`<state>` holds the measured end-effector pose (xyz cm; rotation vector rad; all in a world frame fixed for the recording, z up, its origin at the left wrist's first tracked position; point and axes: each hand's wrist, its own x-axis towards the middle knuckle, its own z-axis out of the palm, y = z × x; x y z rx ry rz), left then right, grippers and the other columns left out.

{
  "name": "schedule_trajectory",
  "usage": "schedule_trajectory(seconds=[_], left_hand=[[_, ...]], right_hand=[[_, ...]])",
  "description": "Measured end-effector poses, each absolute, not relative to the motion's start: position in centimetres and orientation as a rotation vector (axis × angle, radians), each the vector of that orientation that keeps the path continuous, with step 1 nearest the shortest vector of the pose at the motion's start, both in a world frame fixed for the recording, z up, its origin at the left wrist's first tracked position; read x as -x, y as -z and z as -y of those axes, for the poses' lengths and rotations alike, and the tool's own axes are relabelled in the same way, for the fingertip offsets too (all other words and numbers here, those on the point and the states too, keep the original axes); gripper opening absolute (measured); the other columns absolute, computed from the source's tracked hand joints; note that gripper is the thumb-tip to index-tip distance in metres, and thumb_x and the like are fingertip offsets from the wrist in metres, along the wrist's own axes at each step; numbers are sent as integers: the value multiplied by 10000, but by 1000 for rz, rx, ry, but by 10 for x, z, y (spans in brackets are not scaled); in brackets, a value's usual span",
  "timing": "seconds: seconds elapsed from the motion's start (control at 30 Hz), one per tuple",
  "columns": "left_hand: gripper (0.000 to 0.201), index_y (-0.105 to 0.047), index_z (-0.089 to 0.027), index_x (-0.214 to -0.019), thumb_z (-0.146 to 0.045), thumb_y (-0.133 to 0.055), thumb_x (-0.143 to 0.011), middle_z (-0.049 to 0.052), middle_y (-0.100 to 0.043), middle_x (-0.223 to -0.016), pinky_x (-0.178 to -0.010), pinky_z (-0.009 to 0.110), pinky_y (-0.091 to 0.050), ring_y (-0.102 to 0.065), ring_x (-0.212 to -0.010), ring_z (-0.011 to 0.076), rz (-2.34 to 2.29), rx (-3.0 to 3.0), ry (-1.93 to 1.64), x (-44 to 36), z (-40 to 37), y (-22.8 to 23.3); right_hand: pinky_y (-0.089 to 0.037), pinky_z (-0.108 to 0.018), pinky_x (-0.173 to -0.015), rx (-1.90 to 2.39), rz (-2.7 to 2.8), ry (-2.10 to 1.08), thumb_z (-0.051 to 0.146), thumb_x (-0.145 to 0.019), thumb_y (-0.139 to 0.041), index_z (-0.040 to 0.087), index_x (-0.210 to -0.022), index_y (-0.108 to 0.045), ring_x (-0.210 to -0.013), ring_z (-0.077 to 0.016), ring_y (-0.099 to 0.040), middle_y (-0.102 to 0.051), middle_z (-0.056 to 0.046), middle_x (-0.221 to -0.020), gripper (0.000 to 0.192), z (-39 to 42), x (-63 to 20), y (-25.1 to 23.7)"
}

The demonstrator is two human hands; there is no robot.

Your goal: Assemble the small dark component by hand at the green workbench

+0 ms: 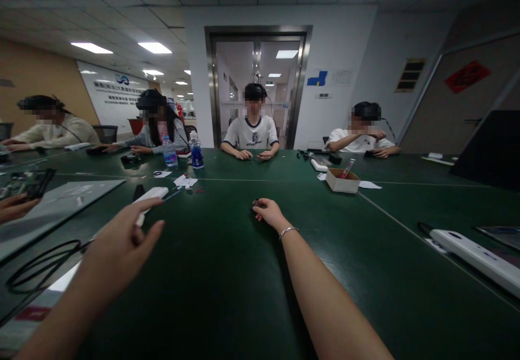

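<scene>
My left hand [117, 241] is raised over the left side of the green table [211, 273], index finger stretched out and thumb apart, its other fingers partly hidden. Just beyond it lies a white power strip [156, 193], partly covered by the hand, with a thin blue tool-like stick [173, 194] beside it. Farther forward, near the middle of the table, my right hand [270, 214] wears a silver bracelet [288, 231] and pinches a small dark, metallic-looking piece [255, 203]. That piece is too small to name.
Two bottles [196, 151] and paper scraps [186, 181] lie ahead on the left. A cardboard box [342, 181] stands right of centre; another white power strip [475, 257] lies far right. Black cable [40, 265] loops at left, near another person's hand [16, 208]. Several people sit opposite.
</scene>
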<state>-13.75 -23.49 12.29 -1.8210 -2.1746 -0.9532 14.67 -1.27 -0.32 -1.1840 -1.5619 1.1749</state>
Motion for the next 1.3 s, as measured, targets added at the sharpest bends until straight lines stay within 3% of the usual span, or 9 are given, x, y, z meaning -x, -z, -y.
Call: schedule_trajectory(seconds=[0.07,0.13,0.37,0.47,0.57,0.7,0.97,1.13,1.3], left_hand=[[406,-490,-289,-1185,-437,-417,-814,14,-569,-1155,-733,322,-476,-585,-775,172,1957,2076,800,107,201,-126],[398,-523,-224,-1163,-384,-481,-801,68,-537,-1218,-882,352,-432,-549,-1022,227,1822,2216,654,75,165,-124],[433,-484,-154,-1225,-356,-477,-842,142,-528,-1228,-957,386,-378,-481,-1132,278,1811,2376,708,0,69,-87],[443,-448,-168,-1264,-365,-435,-867,129,-525,-1235,-959,371,-379,-485,-1130,257,1835,2433,913,-17,53,-68],[375,-481,-207,-1233,-330,-382,-893,83,-550,-1205,-939,340,-397,-508,-1088,215,1782,2454,1103,-23,48,-47],[348,-549,-220,-1176,-275,-334,-908,59,-569,-1183,-938,324,-400,-519,-1064,191,1654,2544,1142,-18,48,-26],[342,-591,-210,-1143,-195,-365,-886,65,-588,-1152,-949,330,-403,-528,-1060,194,1733,2575,1256,-10,41,-16],[257,-641,-212,-1012,-202,-430,-866,67,-604,-1056,-899,325,-442,-563,-978,177,1852,2591,1455,-4,32,-9],[208,-647,-200,-968,-190,-490,-832,60,-627,-1012,-859,307,-466,-590,-907,158,1868,2594,1683,1,23,-2]], right_hand=[[-456,-147,-407,1212,1575,-1145,105,-789,-593,105,-948,-610,-465,-59,-544,-603,-23,-726,160,15,-145,0],[-433,-139,-382,1220,1589,-1106,111,-794,-588,112,-944,-613,-442,-45,-525,-608,-26,-756,152,19,-143,-3],[-349,-136,-310,1178,1626,-998,168,-806,-577,128,-923,-588,-370,-22,-485,-630,-51,-871,124,24,-139,-8],[-353,-136,-319,1168,1649,-908,163,-792,-572,134,-907,-590,-362,-17,-488,-634,-50,-926,120,24,-138,-8],[-361,-139,-329,1171,1661,-876,111,-775,-529,142,-907,-603,-358,-32,-496,-648,-23,-842,155,24,-138,-9],[-376,-146,-344,1203,1701,-838,127,-759,-537,144,-833,-618,-379,-57,-513,-617,1,-706,111,22,-138,-6],[-381,-132,-362,1261,1689,-831,172,-742,-622,148,-792,-621,-435,-49,-504,-583,6,-697,55,20,-138,-5],[-385,-133,-362,1211,1594,-1015,78,-693,-667,118,-890,-606,-416,-43,-481,-567,29,-623,210,17,-140,-5],[-446,-163,-427,1139,1539,-1170,-39,-631,-658,99,-935,-603,-433,-48,-529,-617,6,-696,338,11,-147,-4]])
